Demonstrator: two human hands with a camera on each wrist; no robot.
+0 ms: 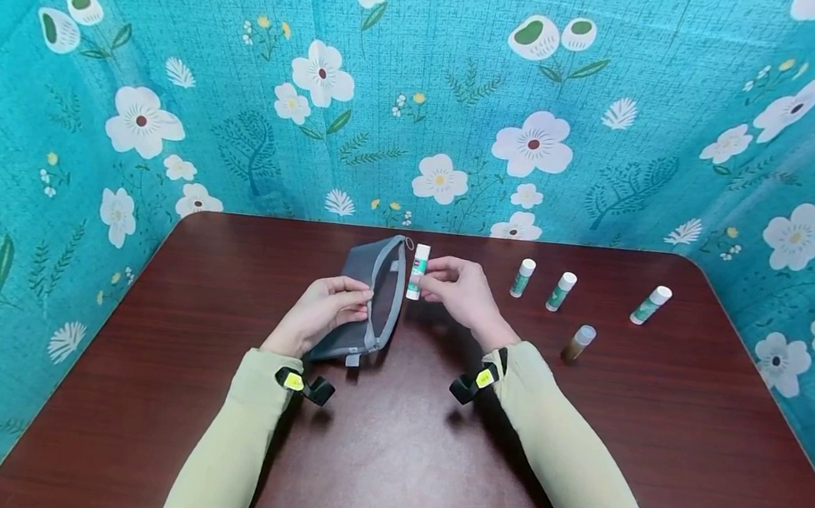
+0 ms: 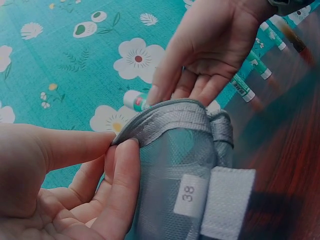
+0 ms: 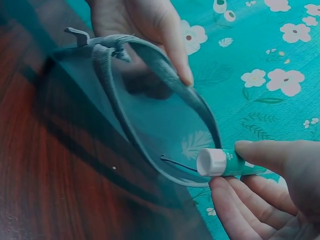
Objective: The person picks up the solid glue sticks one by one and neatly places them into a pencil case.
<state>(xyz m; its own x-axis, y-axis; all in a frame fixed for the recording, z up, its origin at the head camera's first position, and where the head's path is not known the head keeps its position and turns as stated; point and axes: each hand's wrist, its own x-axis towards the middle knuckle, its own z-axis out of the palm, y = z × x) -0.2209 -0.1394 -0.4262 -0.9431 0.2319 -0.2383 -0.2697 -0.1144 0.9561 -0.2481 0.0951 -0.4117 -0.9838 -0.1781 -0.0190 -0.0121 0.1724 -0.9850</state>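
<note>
Glue stick [image 1: 416, 272] up near the pouch, that's what I see first from the head view: it stands nearly upright, pinched between the thumb and fingers of the right hand [image 1: 459, 293], just beside the open mouth of a grey pouch [image 1: 345, 339]. The left hand [image 1: 322, 307] has thumb and fingers clamped on the pouch's near-left edge. To the right on the dark red table [image 1: 366, 484] are three more white-capped sticks [image 1: 561, 292] and a brownish tube [image 1: 579, 342] with a pale cap; flowered blue cloth [image 1: 400, 52] hangs behind.

From the left wrist, I see the left thumb and fingertips together on the pouch's edging; a white tag [image 2: 189, 195] reads 38, and the held stick shows partly behind the rim.

From the right wrist, the stick's white end overlaps the rim at one end of the gaping mouth; whether they touch, I cannot tell.
</note>
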